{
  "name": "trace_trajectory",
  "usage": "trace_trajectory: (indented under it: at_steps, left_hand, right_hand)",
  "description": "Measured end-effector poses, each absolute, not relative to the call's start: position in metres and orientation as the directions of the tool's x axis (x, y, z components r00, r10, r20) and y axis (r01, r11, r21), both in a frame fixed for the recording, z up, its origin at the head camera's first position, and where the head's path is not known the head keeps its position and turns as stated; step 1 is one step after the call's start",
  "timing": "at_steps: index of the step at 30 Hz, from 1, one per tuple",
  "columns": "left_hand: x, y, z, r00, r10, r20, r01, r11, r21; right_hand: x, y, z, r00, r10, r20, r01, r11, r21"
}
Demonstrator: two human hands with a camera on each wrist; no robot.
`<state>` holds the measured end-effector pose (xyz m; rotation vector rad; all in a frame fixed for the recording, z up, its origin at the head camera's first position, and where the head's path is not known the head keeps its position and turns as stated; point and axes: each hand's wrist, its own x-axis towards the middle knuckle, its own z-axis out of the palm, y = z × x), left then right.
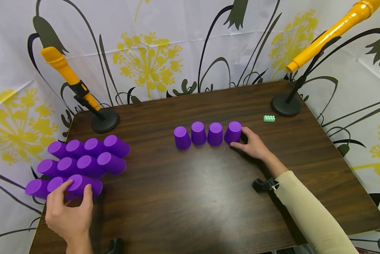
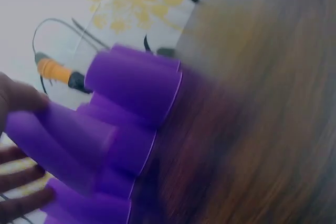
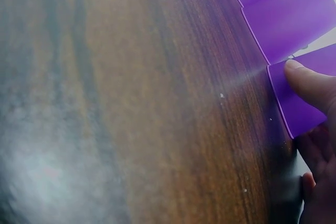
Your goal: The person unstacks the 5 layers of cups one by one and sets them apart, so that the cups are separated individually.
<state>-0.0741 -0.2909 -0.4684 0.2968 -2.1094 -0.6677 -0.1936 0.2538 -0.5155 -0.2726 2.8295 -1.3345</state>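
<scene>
Four purple cups, upside down in a row mid-desk, rightmost cup (image 1: 233,132) gripped by right hand (image 1: 252,144); purple cups lying sideways at left, front cup (image 1: 82,185) gripped by left hand (image 1: 68,211).

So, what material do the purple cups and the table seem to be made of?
The purple cups look like thin plastic with a smooth, slightly matte finish: uniform colour, thin rims in the wrist views. The table looks like dark wood or wood-pattern laminate; grain lines show and the top reflects light softly. Which of the two, I cannot tell.

On the table (image 1: 209,197), a row of four upturned cups (image 1: 207,134) stands mid-table; the pile of lying cups (image 1: 85,162) lies far left of it, the small brick (image 1: 269,118) just right.
</scene>
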Motion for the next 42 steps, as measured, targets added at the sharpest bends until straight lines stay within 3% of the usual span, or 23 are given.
trace_trajectory:
  at_steps: [6, 24, 29, 37, 40, 42]
  left_hand:
    - [-0.075, -0.303, -0.477, -0.646, -0.501, 0.576, -0.149, 0.823, 0.548]
    - [-0.082, -0.301, -0.480, -0.678, -0.494, 0.544, -0.145, 0.816, 0.560]
    - [-0.079, -0.298, -0.474, -0.660, -0.491, 0.568, -0.141, 0.825, 0.548]
    - [-0.081, -0.273, -0.448, -0.530, -0.467, 0.708, -0.001, 0.835, 0.550]
    - [-0.085, -0.247, -0.432, -0.543, -0.443, 0.714, 0.145, 0.787, 0.599]
    - [-0.089, -0.228, -0.425, -0.598, -0.375, 0.708, 0.270, 0.738, 0.619]
  right_hand:
    - [-0.194, 0.254, -0.513, -0.985, -0.158, 0.069, -0.154, 0.626, -0.764]
    - [-0.193, 0.255, -0.516, -0.986, -0.152, 0.070, -0.151, 0.622, -0.768]
    - [-0.194, 0.255, -0.516, -0.984, -0.158, 0.080, -0.162, 0.614, -0.772]
    - [-0.195, 0.256, -0.519, -0.983, -0.161, 0.085, -0.167, 0.610, -0.774]
    - [-0.195, 0.256, -0.519, -0.983, -0.164, 0.083, -0.167, 0.607, -0.777]
    - [-0.195, 0.256, -0.519, -0.983, -0.162, 0.083, -0.165, 0.605, -0.779]
